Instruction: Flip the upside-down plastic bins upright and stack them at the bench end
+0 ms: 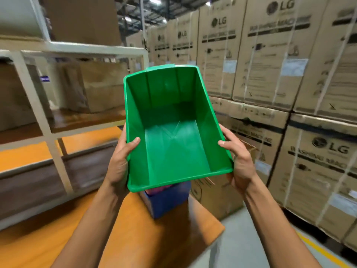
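— Where is the green bin (pixel 173 132) now?

— In the air, above the far end of the tabletop (pixel 135 238), with its open mouth tipped toward the camera; the inside is empty. Directly below it stands a blue bin (pixel 166 202), upright at the tabletop end, with something pink showing at its mouth, perhaps another bin nested inside, though I cannot tell.

— So how far along?

— I judge the flip of this one as good as done; what is left is lowering it into the blue one. No other upside-down bins show, so I cannot say how many remain.

— And the hands?

— The left hand (pixel 119 163) clamps the left wall near the near rim, thumb hooked inside, fingers hidden behind. The right hand (pixel 239 161) mirrors it on the right wall, thumb over the rim. Both forearms reach forward, wrists bent up.

— Around them?

— A metal rack (pixel 48 120) to the left, stacked cartons (pixel 280 74) to the right.
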`<state>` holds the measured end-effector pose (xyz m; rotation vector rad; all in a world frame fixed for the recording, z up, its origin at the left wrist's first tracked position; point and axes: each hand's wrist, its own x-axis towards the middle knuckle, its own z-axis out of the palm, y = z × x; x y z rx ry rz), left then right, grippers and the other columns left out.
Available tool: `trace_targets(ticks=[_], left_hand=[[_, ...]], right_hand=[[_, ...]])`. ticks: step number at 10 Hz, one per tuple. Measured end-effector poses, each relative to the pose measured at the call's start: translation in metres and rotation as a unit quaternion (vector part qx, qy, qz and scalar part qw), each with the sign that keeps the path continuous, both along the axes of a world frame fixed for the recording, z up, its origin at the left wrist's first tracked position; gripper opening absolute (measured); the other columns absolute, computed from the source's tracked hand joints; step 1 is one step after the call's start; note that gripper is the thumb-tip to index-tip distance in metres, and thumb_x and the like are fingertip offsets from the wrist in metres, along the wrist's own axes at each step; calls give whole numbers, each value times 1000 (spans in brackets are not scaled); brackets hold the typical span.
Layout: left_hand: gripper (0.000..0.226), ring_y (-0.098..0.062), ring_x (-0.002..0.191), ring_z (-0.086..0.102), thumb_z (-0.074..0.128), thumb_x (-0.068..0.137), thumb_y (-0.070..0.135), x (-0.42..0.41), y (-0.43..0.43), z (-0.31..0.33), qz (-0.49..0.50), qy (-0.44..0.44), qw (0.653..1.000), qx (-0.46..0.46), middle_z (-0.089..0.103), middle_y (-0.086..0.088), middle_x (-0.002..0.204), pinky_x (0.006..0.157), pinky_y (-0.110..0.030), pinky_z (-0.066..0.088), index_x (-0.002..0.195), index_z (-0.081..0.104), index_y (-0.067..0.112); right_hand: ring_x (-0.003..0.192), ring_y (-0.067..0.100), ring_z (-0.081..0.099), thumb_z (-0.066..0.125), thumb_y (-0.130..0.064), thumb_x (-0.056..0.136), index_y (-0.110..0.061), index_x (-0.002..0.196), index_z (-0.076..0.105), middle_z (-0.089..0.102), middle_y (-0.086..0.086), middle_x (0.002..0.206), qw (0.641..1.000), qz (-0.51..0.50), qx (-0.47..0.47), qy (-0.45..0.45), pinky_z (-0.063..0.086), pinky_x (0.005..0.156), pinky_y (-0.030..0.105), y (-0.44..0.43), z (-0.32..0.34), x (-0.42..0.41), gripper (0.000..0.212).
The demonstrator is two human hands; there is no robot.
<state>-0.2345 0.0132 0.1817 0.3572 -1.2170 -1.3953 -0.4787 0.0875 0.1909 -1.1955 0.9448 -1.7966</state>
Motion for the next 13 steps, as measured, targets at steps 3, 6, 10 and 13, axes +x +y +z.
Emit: trace_targets(ticks=[3, 6, 10, 13], left_hand=[[47, -20, 98, 73, 40, 99, 6, -27, -106, 27, 112, 15, 992, 50, 71, -3, 121, 75, -33, 61, 144, 47, 19], [52, -28, 83, 76, 34, 96, -2, -38, -151, -12, 219, -43, 940, 260, 76, -10, 106, 57, -35, 62, 136, 55, 24], [59, -21, 153, 11, 41, 103, 16, -48, -141, -24, 336, -536, 754, 174, 8, -2, 167, 117, -37, 24, 158, 21, 15], [70, -21, 153, -14, 43, 104, 36, -50, -129, -42, 350, -630, 689, 78, -8, -9, 167, 124, -44, 7, 159, 5, 14]], right_hand=[[93, 25, 72, 48, -3, 90, -12, 130, 61, 73, 9, 114, 992, 114, 60, -17, 60, 76, 33, -167, 23, -30, 44], [94, 36, 67, 43, 11, 85, -3, 120, 64, 70, 23, 115, 963, 157, 213, 47, 54, 80, 41, -252, -25, -42, 43], [150, 23, 23, 51, -35, 96, -17, 148, 43, 18, 7, 165, 753, 80, 67, 649, 30, 116, 38, -245, -24, -42, 55], [154, 28, 3, 40, -55, 98, -23, 156, 23, 6, 13, 166, 709, 60, 39, 702, 19, 121, 48, -239, -48, -31, 68]])
